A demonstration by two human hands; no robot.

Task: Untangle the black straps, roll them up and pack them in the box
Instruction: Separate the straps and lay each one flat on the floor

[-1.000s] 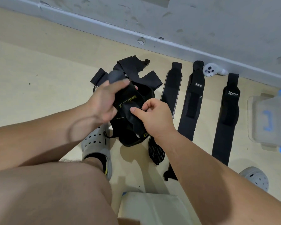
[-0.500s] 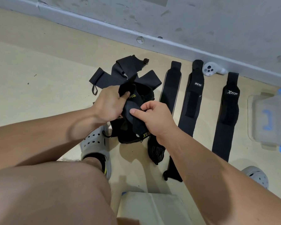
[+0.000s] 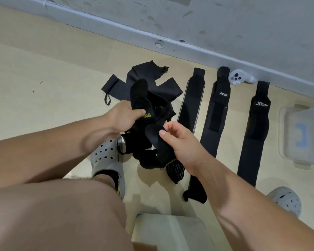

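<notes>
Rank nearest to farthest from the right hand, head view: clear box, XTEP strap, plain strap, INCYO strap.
1. plain strap, just beside the right hand, which pinches the tangled strap.
2. INCYO strap, next over to the right.
3. XTEP strap, further right.
4. clear box, at the right edge.

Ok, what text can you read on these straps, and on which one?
"XTEP": white, on the right flat strap.
"INCYO", first letters unsure: middle flat strap.
"TING": yellow, on the held strap; start hidden by the left hand.
Too small to read: the white mark under that hand.
</notes>
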